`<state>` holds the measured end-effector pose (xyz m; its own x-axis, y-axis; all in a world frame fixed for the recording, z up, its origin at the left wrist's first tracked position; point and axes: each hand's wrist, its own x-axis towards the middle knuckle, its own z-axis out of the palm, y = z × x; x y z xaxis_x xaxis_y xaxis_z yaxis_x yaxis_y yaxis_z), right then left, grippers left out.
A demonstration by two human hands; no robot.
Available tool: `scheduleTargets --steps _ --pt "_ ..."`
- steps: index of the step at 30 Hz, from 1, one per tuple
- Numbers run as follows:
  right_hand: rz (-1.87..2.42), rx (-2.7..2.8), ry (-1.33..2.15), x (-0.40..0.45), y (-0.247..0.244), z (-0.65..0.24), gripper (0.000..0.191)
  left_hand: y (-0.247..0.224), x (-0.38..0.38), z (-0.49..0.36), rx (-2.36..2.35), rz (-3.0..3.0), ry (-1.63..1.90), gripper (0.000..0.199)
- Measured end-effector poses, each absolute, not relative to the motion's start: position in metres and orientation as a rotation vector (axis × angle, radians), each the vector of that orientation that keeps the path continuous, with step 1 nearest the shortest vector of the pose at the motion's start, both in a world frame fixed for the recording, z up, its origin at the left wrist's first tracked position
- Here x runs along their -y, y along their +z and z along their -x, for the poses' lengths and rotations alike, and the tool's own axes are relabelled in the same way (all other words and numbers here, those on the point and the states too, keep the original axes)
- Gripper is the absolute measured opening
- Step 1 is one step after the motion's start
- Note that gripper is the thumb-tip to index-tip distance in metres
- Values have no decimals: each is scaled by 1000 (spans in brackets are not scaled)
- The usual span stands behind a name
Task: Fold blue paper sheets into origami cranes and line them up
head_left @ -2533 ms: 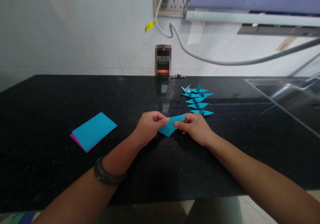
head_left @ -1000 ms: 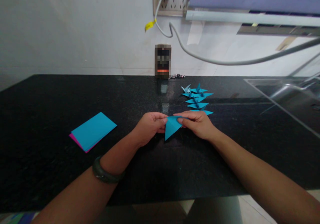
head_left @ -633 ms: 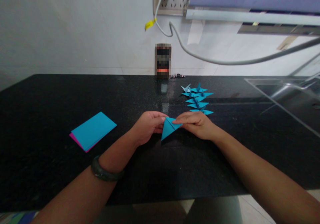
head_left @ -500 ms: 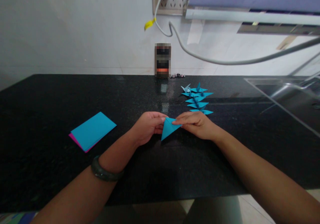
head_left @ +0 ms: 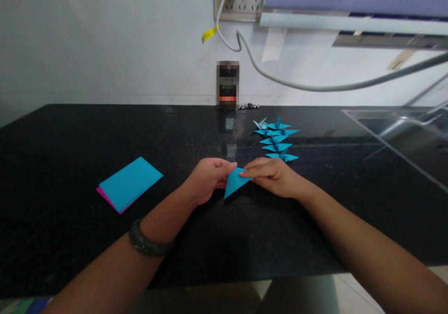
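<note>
A small folded blue paper [head_left: 234, 183] is held between both hands above the black counter [head_left: 196, 253], one pointed corner aimed down toward the front edge. My left hand [head_left: 207, 178] grips its left upper corner between thumb and fingers. From the right, my right hand [head_left: 276, 176] pinches the other side, fingertips lying on the paper's face. Just beyond my right hand sit several folded blue paper cranes [head_left: 282, 157], with a paler one [head_left: 261, 125] at the back. The fingers hide parts of the paper's edges.
A stack of blue sheets [head_left: 131, 183] with a pink one beneath lies at the left. A pixelated upright object [head_left: 228, 84] leans on the wall. A sink [head_left: 413, 136] is at the right; a grey cable [head_left: 315, 88] hangs above.
My left thumb has shifted slightly to the right along the paper's top. My right fingertips have slid a little left over it, and the paper has moved slightly left and down.
</note>
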<state>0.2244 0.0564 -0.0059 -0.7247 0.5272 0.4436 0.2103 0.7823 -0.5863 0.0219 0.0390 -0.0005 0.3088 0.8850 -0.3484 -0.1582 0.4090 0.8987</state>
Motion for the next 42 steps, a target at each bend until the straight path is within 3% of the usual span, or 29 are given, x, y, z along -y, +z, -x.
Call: scheduleTargets --steps 6,12,17,27,35,42 --pt "595 2334 801 -52 -2 -222 29 -4 -39 -23 -1105 -940 905 15" --pt "1113 1838 1197 -46 -4 -211 31 -1 -37 -26 -1148 -1038 989 14" --pt "1272 1851 1435 -43 -8 -202 23 -2 -35 -28 -1157 -1144 972 14" --pt "1264 1810 1502 -42 -7 -203 24 1 -33 -28 -1160 -1139 961 14" --pt "1278 1836 1459 -42 -9 -204 23 -1 -34 -28 -1107 -1084 925 30" --pt "1247 1894 1422 -42 -10 -204 22 -3 -34 -28 -1134 -1129 938 15"
